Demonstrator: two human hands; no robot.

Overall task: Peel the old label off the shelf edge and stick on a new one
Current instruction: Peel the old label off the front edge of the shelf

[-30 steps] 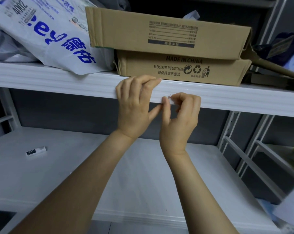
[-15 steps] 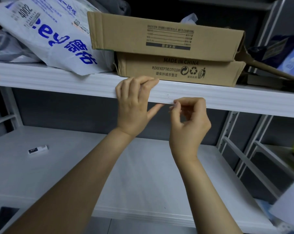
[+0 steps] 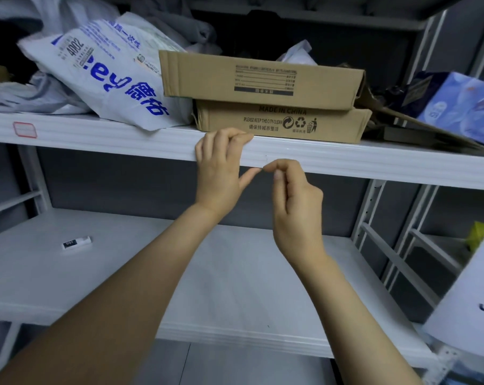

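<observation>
White shelf edge (image 3: 374,165): left hand (image 3: 218,173) hooks it, right hand (image 3: 293,201) pinches apparent old label scrap (image 3: 263,168); best peeled slowly, flat.

White ribbed shelf edge (image 3: 374,165), red-bordered label (image 3: 24,129) flat near its left end

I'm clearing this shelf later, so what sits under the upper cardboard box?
A second cardboard box printed MADE IN CHINA, resting on the shelf. The upper box covers its top, so anything between them is hidden.
</observation>
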